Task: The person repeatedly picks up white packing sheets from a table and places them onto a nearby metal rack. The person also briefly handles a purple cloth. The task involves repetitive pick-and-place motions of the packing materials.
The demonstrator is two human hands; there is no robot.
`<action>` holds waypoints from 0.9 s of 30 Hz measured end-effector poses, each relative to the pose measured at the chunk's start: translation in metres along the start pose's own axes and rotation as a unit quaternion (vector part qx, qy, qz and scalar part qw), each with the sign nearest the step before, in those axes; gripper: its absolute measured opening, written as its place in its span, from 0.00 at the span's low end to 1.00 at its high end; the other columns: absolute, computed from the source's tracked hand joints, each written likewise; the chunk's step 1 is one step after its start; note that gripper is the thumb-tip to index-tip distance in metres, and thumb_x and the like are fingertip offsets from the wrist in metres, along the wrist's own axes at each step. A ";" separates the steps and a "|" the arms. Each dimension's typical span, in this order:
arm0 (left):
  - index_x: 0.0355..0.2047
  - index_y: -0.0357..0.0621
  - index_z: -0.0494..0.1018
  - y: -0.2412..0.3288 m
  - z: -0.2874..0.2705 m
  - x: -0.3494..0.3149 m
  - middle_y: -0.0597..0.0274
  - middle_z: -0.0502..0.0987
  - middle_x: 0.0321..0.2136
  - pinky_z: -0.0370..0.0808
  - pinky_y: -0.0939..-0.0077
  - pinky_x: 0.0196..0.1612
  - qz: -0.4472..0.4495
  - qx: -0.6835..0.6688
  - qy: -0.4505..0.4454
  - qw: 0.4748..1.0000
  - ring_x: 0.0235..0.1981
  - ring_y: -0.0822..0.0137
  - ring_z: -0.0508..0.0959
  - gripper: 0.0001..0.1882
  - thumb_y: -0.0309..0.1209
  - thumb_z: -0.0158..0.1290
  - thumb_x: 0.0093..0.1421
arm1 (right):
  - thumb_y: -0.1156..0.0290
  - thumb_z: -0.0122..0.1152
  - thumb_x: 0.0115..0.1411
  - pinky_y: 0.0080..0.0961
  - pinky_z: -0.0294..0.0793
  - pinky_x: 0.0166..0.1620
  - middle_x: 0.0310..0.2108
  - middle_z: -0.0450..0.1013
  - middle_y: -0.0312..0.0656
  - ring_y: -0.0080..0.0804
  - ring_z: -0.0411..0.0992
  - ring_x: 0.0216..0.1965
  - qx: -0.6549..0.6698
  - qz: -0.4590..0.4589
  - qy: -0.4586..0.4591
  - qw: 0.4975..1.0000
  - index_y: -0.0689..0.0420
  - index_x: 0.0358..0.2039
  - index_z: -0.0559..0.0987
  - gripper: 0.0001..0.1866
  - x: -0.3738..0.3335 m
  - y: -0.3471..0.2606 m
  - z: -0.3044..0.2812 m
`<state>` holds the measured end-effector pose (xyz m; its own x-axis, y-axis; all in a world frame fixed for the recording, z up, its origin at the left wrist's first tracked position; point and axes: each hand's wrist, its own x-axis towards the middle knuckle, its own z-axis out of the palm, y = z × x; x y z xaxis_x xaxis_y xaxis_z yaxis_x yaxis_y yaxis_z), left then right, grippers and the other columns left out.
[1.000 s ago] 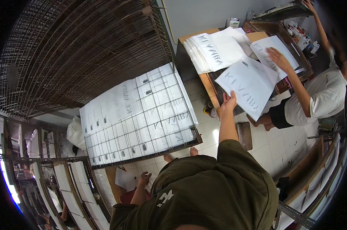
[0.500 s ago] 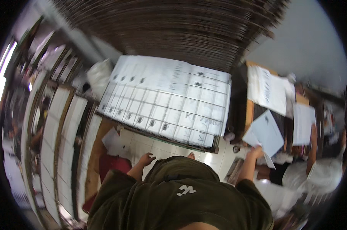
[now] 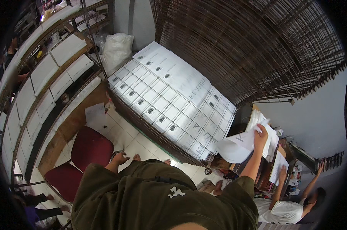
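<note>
My right hand (image 3: 260, 137) is raised at the right and pinches the edge of a white paper sheet (image 3: 235, 147). The sheet hangs in a curl and bears dark lettering. It is just off the near right corner of a wire drying rack (image 3: 158, 134). White printed sheets (image 3: 173, 69) lie on this rack, some on top of a wire shelf and others under its grid. My left hand (image 3: 121, 158) hangs low beside my body, its fingers loosely bent and nothing visible in them. A red chair (image 3: 92, 147) stands beside it.
Raised wire shelves (image 3: 250, 46) lean over the far side. A stack of white sheets (image 3: 271, 142) lies on a bench at the right. Beyond, a co-worker in a white shirt (image 3: 283, 209) touches another sheet (image 3: 277, 168). Long shelving (image 3: 47, 103) lines the left, near a white plastic bag (image 3: 118, 48).
My view has turned, so the rack appears slanted. My right hand has lifted the sheet up and toward the rack, and the sheet now curls. My left hand stays low.
</note>
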<state>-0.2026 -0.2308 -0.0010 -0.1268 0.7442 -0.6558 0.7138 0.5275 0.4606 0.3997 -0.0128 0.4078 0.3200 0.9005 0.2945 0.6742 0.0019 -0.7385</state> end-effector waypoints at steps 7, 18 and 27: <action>0.44 0.44 0.71 -0.088 -0.029 -0.022 0.48 0.72 0.43 0.67 0.64 0.49 -0.102 0.011 -0.024 0.994 0.47 0.53 0.71 0.29 0.52 0.53 0.48 | 0.86 0.45 0.42 0.21 0.66 0.41 0.44 0.71 0.45 0.26 0.67 0.38 -0.007 -0.054 -0.300 0.952 0.62 0.46 0.72 0.27 -0.008 -0.105 0.093; 0.49 0.49 0.67 0.017 -0.131 -0.073 0.55 0.73 0.42 0.70 0.66 0.46 0.057 0.101 -0.057 0.992 0.44 0.56 0.73 0.30 0.51 0.54 0.48 | 0.84 0.44 0.41 0.17 0.66 0.32 0.45 0.71 0.44 0.21 0.64 0.27 0.024 -0.257 -0.482 0.837 0.56 0.49 0.71 0.30 0.023 -0.188 0.173; 0.44 0.43 0.69 0.020 -0.112 -0.049 0.51 0.76 0.33 0.71 0.65 0.38 -0.035 -0.115 0.245 0.962 0.36 0.56 0.76 0.26 0.45 0.56 0.48 | 0.86 0.43 0.43 0.12 0.65 0.29 0.44 0.68 0.39 0.17 0.66 0.28 0.227 -0.032 -0.209 0.951 0.57 0.52 0.69 0.31 0.108 0.009 0.215</action>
<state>-0.2596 -0.2107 0.1074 -0.5176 0.7783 -0.3554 0.5283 0.6175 0.5828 0.2977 0.1781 0.3029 -0.0689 0.9860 0.1516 0.2970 0.1653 -0.9405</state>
